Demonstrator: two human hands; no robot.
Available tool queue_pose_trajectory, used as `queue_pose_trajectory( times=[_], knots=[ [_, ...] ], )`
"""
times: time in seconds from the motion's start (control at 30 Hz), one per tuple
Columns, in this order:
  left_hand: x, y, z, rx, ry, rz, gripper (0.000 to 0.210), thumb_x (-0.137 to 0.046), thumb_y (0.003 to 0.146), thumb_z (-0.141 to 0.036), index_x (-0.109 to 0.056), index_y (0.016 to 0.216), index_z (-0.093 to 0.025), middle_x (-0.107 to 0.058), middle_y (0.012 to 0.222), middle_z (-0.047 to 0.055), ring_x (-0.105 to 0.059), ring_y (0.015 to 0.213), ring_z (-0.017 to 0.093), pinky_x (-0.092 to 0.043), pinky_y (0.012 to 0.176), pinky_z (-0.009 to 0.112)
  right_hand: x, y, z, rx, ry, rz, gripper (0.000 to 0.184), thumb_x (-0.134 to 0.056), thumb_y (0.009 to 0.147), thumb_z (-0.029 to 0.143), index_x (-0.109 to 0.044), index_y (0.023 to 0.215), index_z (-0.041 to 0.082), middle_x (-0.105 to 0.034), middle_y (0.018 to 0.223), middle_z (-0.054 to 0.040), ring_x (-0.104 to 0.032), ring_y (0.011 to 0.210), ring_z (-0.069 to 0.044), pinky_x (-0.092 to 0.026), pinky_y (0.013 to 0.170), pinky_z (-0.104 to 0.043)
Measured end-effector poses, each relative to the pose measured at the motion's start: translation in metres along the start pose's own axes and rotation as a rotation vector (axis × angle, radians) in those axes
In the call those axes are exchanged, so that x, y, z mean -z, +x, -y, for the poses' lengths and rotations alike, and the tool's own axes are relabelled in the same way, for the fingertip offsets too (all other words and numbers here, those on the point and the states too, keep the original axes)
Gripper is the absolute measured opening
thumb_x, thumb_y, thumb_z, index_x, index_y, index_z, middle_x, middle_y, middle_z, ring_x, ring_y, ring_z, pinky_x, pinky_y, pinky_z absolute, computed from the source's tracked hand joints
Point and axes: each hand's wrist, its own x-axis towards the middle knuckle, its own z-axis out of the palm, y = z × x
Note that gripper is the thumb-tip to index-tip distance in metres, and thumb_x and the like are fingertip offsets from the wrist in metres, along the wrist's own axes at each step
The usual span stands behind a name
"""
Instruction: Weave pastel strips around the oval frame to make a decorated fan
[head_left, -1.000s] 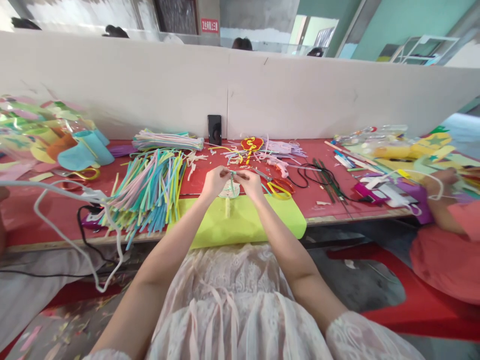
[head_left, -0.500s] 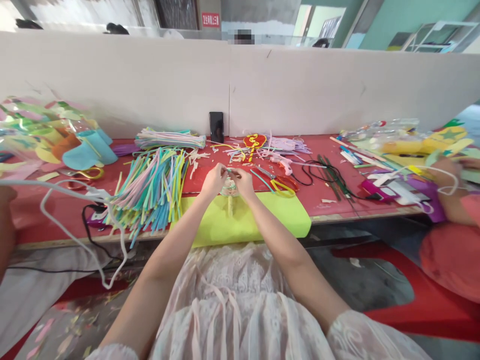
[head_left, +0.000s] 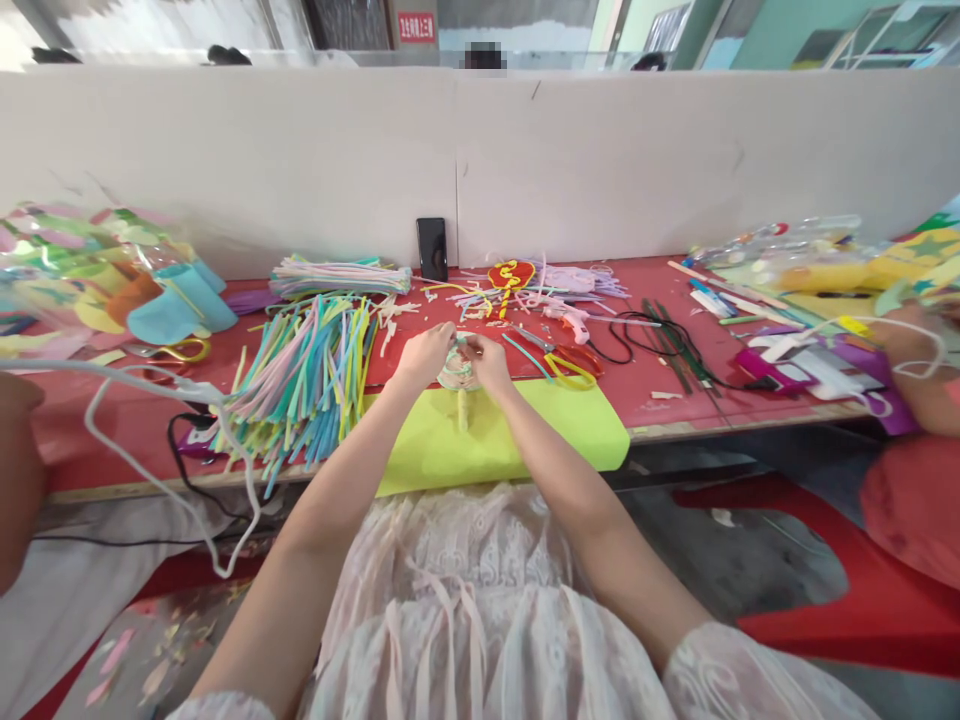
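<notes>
Between my hands is a round pastel piece (head_left: 456, 368) that looks like a coiled lollipop, with a pale yellow stick (head_left: 463, 410) pointing toward me over a lime-green sheet (head_left: 435, 455). My left hand (head_left: 430, 353) has its fingers closed at the piece's upper left edge. My right hand (head_left: 486, 358) pinches at its upper right edge. Exactly what the fingertips grip is partly hidden. Just beyond lies a red heart-shaped piece with yellow trim (head_left: 511, 275). To the right are scissors with orange and yellow handles (head_left: 570, 368).
A large bundle of pastel pipe cleaners (head_left: 307, 375) lies left. A pink glue gun (head_left: 570, 320) with a black cord (head_left: 675, 345) rests right. A phone (head_left: 432, 249) leans on the white partition (head_left: 337, 170). A white cable (head_left: 97, 400) loops over the left table edge. Co-workers' arms show at both sides.
My hands have parted slightly at the piece, so more of its round face shows. The camera view has shifted a little; the things on the table stay put.
</notes>
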Motion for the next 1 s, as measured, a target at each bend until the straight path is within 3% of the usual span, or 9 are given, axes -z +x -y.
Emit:
queue_pose_trajectory(
  times=[0.4,0.77,1.0],
  knots=[
    [0.007,-0.001,-0.010,-0.006,0.108,0.049,0.026,-0.035,0.088,-0.030,-0.057,0.100,-0.023,-0.063,0.097,0.007,-0.060,0.083,0.020,-0.040,0.064,0.027,0.003,0.006,-0.008,-0.006,0.106,0.001,0.032,-0.057,0.074,0.046,-0.062,0.084,0.016,-0.065,0.070,-0.0026,-0.061,0.064,-0.014,-0.049,0.067,-0.027],
    [-0.004,-0.011,-0.033,0.157,0.189,0.045,0.028,-0.027,0.090,-0.027,-0.052,0.101,-0.018,-0.062,0.094,0.009,-0.062,0.080,0.022,-0.042,0.065,0.029,0.000,0.006,-0.011,-0.013,0.220,0.006,0.035,-0.060,0.071,0.048,-0.062,0.080,0.015,-0.066,0.073,-0.0037,-0.062,0.064,-0.014,-0.050,0.067,-0.028],
    [-0.008,-0.008,-0.030,0.152,0.174,0.078,0.027,-0.031,0.090,-0.028,-0.053,0.101,-0.018,-0.063,0.093,0.011,-0.063,0.079,0.023,-0.044,0.067,0.032,0.004,0.006,-0.013,0.028,0.086,-0.005,0.029,-0.056,0.074,0.042,-0.065,0.082,0.016,-0.065,0.069,-0.0024,-0.061,0.062,-0.015,-0.049,0.066,-0.029]
  ],
)
